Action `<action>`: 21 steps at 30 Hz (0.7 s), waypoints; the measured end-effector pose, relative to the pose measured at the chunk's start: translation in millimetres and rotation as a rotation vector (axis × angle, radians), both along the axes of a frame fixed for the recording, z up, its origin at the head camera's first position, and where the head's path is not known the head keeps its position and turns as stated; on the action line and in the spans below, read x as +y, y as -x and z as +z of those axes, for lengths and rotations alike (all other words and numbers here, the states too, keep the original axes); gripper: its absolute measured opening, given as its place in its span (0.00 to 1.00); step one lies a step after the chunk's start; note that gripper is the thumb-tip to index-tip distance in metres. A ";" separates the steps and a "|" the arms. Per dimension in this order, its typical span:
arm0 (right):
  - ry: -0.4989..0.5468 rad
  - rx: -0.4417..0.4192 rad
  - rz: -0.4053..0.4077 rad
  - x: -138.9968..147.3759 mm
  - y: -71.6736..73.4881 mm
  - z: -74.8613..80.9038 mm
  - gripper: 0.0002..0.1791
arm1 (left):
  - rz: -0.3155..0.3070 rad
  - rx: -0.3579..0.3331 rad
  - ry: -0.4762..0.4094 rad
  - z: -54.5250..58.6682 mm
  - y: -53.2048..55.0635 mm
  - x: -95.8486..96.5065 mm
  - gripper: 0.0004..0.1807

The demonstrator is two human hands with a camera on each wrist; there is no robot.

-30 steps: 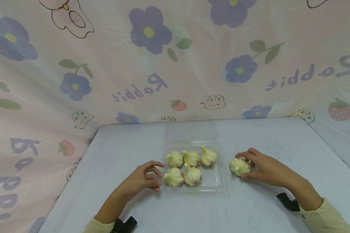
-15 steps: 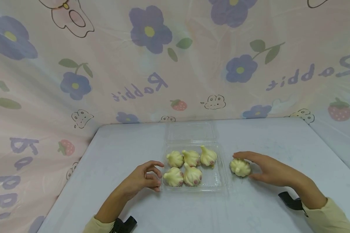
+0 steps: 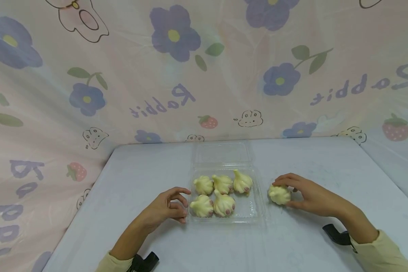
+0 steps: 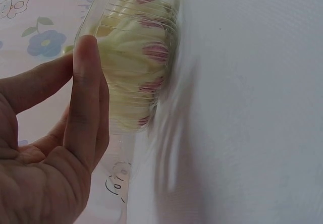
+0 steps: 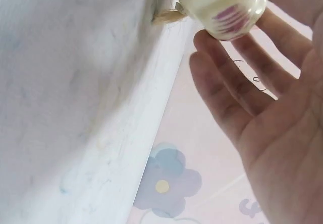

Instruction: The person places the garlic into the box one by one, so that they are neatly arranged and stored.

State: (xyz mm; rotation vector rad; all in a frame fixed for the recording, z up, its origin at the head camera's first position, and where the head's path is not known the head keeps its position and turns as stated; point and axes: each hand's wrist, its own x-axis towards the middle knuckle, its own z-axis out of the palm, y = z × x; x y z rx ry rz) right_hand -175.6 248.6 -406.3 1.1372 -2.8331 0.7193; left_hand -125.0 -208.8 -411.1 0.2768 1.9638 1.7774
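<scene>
In the head view a clear plastic clamshell container (image 3: 251,209) sits on the table with its lid (image 3: 222,154) folded back. Several garlic bulbs (image 3: 224,204) lie inside in two rows, and the front right spot holds none. My left hand (image 3: 168,207) pinches the container's left rim; the left wrist view shows thumb and fingertip meeting at the ribbed wall (image 4: 136,65). To the right of the container, my right hand (image 3: 307,196) holds a single garlic bulb (image 3: 279,194) on the table between thumb and fingers. Purple streaks mark this bulb (image 5: 224,12) in the right wrist view.
A white-covered table (image 3: 149,166) extends around the container. Behind it hangs a printed curtain (image 3: 224,83) with flowers and rabbits, which also runs along the left side. A black wrist mount (image 3: 336,234) sits under the right forearm, another (image 3: 146,261) by the left.
My right hand's fingers loosened and spread around the single bulb half a second ago, then drew in on it again. The left hand and the container stay in place.
</scene>
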 end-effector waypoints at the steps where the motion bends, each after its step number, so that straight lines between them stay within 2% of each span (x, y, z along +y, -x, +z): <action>1: 0.007 -0.005 -0.001 -0.1 0.2 0.5 0.32 | 0.000 0.001 0.000 -0.2 0.0 -0.1 0.35; 5: 0.028 -0.059 0.005 1.9 0.7 2.4 0.29 | 0.000 0.003 -0.001 -1.4 0.3 -0.5 0.35; 8: 0.014 -0.075 -0.004 4.7 0.4 3.5 0.31 | -0.001 0.000 -0.008 -1.9 0.0 -0.9 0.35; 15: 0.042 -0.006 -0.004 5.6 0.7 0.1 0.32 | -0.001 0.000 -0.007 -2.6 0.3 -0.9 0.35; 21: 0.034 0.092 -0.023 3.9 2.3 -1.8 0.33 | 0.000 0.000 -0.011 -1.1 -0.5 -0.5 0.35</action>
